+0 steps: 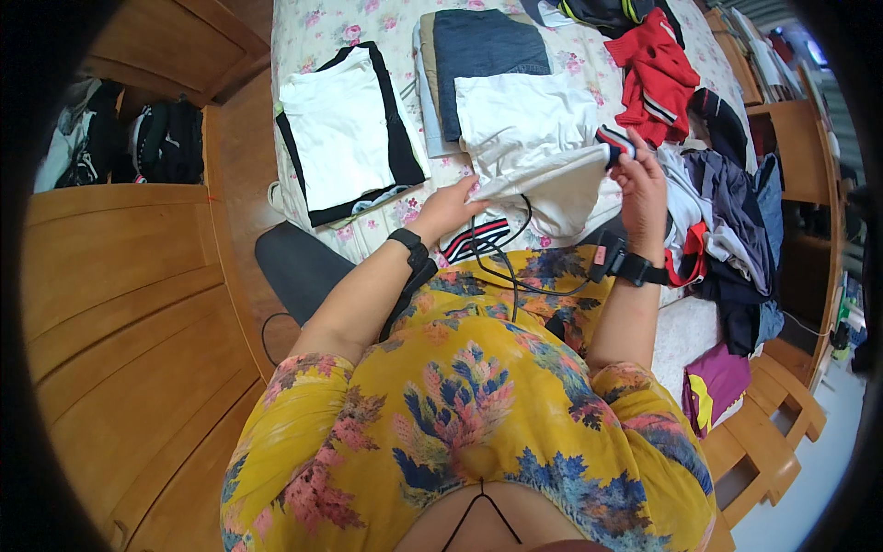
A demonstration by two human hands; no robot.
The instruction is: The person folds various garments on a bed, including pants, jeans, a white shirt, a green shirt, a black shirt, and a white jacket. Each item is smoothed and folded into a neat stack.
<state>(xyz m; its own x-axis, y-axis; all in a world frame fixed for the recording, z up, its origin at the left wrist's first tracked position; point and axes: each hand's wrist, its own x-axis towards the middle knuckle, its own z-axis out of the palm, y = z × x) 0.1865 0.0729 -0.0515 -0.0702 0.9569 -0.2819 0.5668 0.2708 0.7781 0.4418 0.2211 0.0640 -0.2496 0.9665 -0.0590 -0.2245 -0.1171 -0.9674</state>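
Note:
A white garment [529,129] with navy, white and red striped trim lies spread on the bed in front of me. My left hand [448,212] pinches its near left edge. My right hand [641,184] grips the striped band [614,145] at its right side, lifting that part slightly. Another striped band [476,241] shows near my lap, partly under black cables [501,267]; I cannot tell whether it belongs to the same garment. Both wrists wear black straps with small devices.
Left on the floral bedsheet [317,23] is a stack of folded white and black clothes [336,138]. Folded jeans [487,55] lie beyond the white garment. A red garment [653,78] and a loose clothes pile [727,202] sit right. A wooden cabinet [138,276] stands left.

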